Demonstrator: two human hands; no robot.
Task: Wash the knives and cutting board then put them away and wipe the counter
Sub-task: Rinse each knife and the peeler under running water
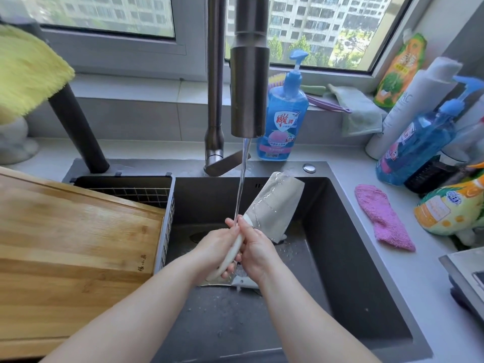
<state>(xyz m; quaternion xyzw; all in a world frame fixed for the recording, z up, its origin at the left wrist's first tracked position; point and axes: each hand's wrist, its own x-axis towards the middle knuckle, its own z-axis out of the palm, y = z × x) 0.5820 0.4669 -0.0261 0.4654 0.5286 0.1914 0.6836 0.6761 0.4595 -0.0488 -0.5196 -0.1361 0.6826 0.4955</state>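
A cleaver with a wide grey blade (275, 203) and a cream handle is held over the dark sink (340, 231), blade pointing up and away. My left hand (217, 247) grips the handle. My right hand (255, 250) is wrapped around the handle near the blade's base. Water runs from the faucet (248, 82) onto my hands and the handle. Under my hands lies a second knife (222, 282), mostly hidden. A wooden cutting board (73, 258) lies at the left, over the sink's edge.
A wire basket (131, 189) sits in the sink's left part. Blue soap bottles (285, 119) stand behind and right of the sink. A pink cloth (382, 218) lies on the right counter, a yellow cloth (28, 69) hangs at upper left.
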